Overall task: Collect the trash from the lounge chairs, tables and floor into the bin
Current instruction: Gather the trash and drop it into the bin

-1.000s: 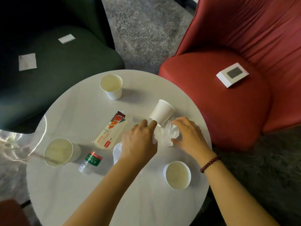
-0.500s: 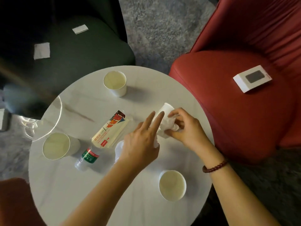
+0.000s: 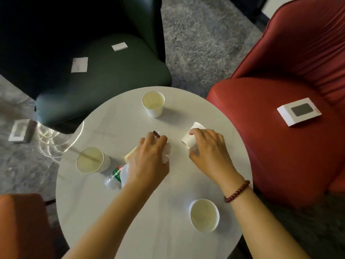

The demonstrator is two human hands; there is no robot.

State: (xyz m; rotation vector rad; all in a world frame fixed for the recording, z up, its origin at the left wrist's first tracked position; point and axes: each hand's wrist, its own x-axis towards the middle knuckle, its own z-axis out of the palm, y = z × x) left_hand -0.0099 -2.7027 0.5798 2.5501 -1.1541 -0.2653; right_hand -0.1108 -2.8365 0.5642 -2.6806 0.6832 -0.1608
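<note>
On the round white table [image 3: 168,230], my right hand [image 3: 207,146] grips a white paper cup [image 3: 188,139] that lies on its side. My left hand [image 3: 149,161] is curled palm down over a crumpled white tissue [image 3: 166,153]. Its fingertips rest on the end of a snack wrapper [image 3: 130,156]. A small plastic bottle [image 3: 113,177] lies half hidden under my left wrist. Three paper cups stand upright: far [image 3: 153,103], left [image 3: 89,159] and near right [image 3: 204,214]. No bin is in view.
A white box [image 3: 298,111] lies on the red lounge chair [image 3: 261,146] to the right. Two paper slips [image 3: 79,64] [image 3: 119,46] sit on the dark green chair [image 3: 104,86]. Another small box [image 3: 18,130] lies on the grey carpet at left. An orange seat [image 3: 20,221] is at near left.
My right hand let go of the tissue and closed around the tipped cup. My left hand moved left over the tissue and wrapper. The camera view shifted.
</note>
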